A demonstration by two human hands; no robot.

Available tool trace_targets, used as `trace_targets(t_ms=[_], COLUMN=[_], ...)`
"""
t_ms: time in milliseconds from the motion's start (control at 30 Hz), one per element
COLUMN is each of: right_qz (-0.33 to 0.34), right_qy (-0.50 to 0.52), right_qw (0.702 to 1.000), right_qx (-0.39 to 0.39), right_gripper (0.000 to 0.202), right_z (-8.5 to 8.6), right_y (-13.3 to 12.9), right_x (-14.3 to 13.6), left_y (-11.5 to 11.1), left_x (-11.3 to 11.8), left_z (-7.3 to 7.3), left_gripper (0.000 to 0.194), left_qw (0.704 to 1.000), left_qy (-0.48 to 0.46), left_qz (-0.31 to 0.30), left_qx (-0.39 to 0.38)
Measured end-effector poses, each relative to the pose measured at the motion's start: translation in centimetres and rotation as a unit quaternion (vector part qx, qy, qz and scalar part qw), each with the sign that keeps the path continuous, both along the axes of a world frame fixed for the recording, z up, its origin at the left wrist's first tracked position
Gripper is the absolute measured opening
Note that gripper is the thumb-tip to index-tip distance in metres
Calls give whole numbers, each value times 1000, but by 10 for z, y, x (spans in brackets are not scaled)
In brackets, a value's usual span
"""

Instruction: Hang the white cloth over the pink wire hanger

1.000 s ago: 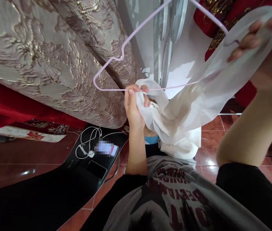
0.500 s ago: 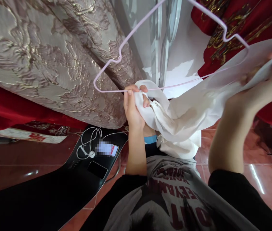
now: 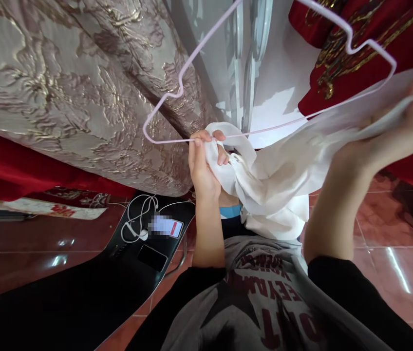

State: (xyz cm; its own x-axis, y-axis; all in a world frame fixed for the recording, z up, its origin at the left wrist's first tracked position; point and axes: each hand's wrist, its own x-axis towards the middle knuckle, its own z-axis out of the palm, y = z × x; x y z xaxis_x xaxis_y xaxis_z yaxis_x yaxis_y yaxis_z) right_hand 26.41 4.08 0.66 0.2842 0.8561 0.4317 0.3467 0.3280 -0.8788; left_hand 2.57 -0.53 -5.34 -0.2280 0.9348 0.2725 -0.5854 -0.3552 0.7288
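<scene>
My left hand is closed around the lower bar of a pale pink clothes hanger, gripping part of a sheer white cloth along with it. At the right, my right hand holds another stretch of the same cloth, its fingers partly covered by the thin fabric. The cloth runs between both hands and drapes in folds down to my lap. The hanger's right corner stands above the cloth near my right hand, and its top is cut off by the frame edge.
To the left hangs a shiny embossed beige fabric. Red fabric with gold trim hangs at the right. A black seat bears a lit phone, a dark phone and white earphones. Red tiles cover the floor.
My right hand and forearm have shifted slightly left and down with the cloth. The hanger's right corner has moved right and shows more clearly. My left hand keeps its grip.
</scene>
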Motion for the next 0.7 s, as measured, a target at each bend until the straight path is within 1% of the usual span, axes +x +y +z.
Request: trace_targets(t_ms=[67, 133, 267, 300, 333, 400, 433, 467, 567, 600, 633, 700], right_qz=[-2, -5, -46, -39, -18, 42, 62, 68, 44, 35, 26, 10], right_qy=[12, 26, 84, 90, 84, 47, 26, 10, -7, -6, -5, -8], right_qw=[1000, 1000, 994, 994, 996, 998, 997, 997, 999, 999, 1000, 1000], right_qx=[-12, -12, 42, 41, 28, -13, -26, -30, -8, -1, 5, 13], right_gripper=[40, 42, 44, 43, 41, 35, 33, 33, 36, 38, 41, 46], right_z=[-2, -8, -26, -30, -33, -38, -40, -41, -43, -43, -43, -42], right_y=[-8, -15, -25, -26, -28, -30, -31, -31, -30, -29, -29, -27], right_x=[-2, -7, -22, -27, -33, -44, -49, -52, -53, -52, -50, -47], left_y=[0, 0, -1, -1, -1, -1, -2, -2, -3, -3, -3, -2], left_x=[2, 3, 2, 2, 2, 0, -1, -3, -14, -21, -30, -51], left_z=[1, 1, 2, 2, 1, 1, 0, 0, 0, -1, -2, -3], left_gripper=[25, 26, 27, 26, 25, 26, 26, 26, 24, 21, 16, 2], left_qw=[1000, 999, 999, 999, 999, 1000, 1000, 1000, 998, 997, 994, 982], left_qy=[-15, -28, -22, -23, -24, -16, -6, 5, 48, 72, 100, 160], left_qz=[-7, -18, -17, -14, -9, 4, 9, 10, -2, 7, 26, 82], left_qx=[-3, -13, -37, -34, -29, -20, -18, -17, -28, -36, -45, -63])
